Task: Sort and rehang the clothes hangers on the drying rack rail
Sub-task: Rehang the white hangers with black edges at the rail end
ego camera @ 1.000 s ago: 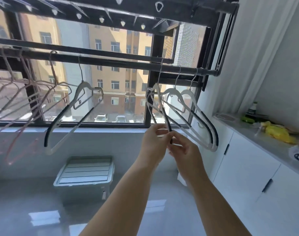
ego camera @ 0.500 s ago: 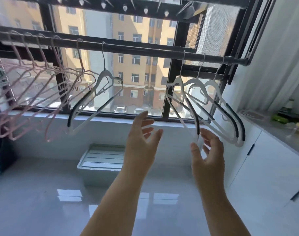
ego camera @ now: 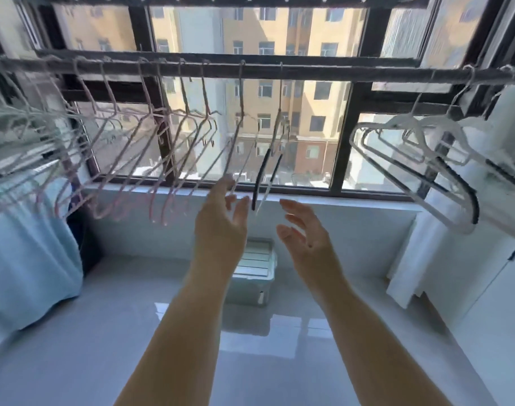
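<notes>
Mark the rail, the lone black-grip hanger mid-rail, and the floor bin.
rail (ego camera: 323, 71): head view, bare stretch right of centre.
black-grip hanger (ego camera: 259, 177): head view, black grip strip.
floor bin (ego camera: 260, 254): head view, slatted lid.

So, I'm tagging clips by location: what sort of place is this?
Probably an enclosed home laundry balcony: a dark metal drying rail hung with pink wire hangers, and a large black-framed window facing apartment blocks.

We raise both bare forearms up and forward, our left hand (ego camera: 221, 227) and right hand (ego camera: 304, 232) side by side but apart, palms turned toward each other, fingers (ego camera: 290, 205) loosely spread and holding nothing.
</notes>
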`<state>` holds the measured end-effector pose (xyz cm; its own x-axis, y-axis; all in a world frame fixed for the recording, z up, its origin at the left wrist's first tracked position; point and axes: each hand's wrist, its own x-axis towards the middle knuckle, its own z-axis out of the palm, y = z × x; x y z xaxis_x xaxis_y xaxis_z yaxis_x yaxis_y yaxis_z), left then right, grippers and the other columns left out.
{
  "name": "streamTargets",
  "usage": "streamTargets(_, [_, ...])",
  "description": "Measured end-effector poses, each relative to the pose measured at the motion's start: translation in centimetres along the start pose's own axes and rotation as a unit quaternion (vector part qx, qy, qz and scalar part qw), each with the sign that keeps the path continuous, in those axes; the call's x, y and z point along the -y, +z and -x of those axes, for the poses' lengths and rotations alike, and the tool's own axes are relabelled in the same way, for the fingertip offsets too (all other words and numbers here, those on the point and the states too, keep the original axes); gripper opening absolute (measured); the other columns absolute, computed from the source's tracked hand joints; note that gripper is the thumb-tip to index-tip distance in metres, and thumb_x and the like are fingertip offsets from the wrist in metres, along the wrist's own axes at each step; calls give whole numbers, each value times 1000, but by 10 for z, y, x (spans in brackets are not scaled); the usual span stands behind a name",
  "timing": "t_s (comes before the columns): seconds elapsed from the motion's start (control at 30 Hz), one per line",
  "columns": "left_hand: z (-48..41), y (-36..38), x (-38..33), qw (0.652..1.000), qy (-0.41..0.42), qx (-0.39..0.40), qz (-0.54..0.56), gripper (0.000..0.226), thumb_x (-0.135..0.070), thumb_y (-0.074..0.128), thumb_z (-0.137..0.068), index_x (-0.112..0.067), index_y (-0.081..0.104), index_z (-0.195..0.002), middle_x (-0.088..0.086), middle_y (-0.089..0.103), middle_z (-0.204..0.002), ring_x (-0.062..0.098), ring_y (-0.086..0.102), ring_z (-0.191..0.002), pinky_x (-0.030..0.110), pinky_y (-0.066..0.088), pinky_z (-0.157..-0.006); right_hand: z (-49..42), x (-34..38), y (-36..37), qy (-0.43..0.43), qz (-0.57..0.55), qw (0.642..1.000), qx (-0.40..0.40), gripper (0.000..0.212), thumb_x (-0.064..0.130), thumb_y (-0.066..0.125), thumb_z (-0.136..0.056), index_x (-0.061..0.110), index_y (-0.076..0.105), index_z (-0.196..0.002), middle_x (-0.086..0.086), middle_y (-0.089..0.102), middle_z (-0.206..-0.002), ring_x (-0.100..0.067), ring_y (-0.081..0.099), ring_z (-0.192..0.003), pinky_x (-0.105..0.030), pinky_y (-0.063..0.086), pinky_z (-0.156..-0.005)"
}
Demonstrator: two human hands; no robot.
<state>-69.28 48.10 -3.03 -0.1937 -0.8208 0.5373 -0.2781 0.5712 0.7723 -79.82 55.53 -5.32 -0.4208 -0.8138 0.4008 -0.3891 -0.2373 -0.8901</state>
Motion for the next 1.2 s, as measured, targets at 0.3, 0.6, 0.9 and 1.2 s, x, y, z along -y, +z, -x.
streamTargets(0.3, [1, 13, 16, 988, -9, 137, 76, 29, -8, 55, -87, -22, 61, -113, -3, 67, -100, 0, 60, -79, 2, 44, -61, -34, 22, 29, 168, -186, 968, -8, 31, 17, 41, -97, 19, 43, -127, -2, 60, -102, -14, 62, -89, -29, 51, -74])
streamTargets(0.6, [14, 48, -18, 973, 45, 160, 162, 30, -2, 56, -83, -18, 67, -106, -8, 61, -89, 8, 62, -75, 19, 52, -70, -19, 31, -13, 115, -149, 979, -83, 21, 11, 43, -95, 17, 62, -91, -2, 69, -85, -7, 65, -69, -24, 55, -65])
streamTargets(0.9, [19, 96, -79, 958, 76, 187, 205, 27, 1, 56, -82, -12, 69, -101, 4, 68, -92, -5, 58, -72, 0, 39, -61, -14, 43, -82, 82, -49, 978, -187, 24, 13, 42, -95, 16, 66, -98, -9, 71, -96, -22, 66, -93, -43, 51, -93])
streamTargets(1.2, [35, 123, -102, 958, 93, 198, 184, 29, -2, 56, -83, -16, 69, -104, 4, 70, -93, -4, 56, -70, -1, 38, -62, -3, 28, -116, 73, -43, 967, -240, 23, 15, 44, -95, 19, 67, -94, -6, 72, -89, -20, 68, -90, -42, 52, -91])
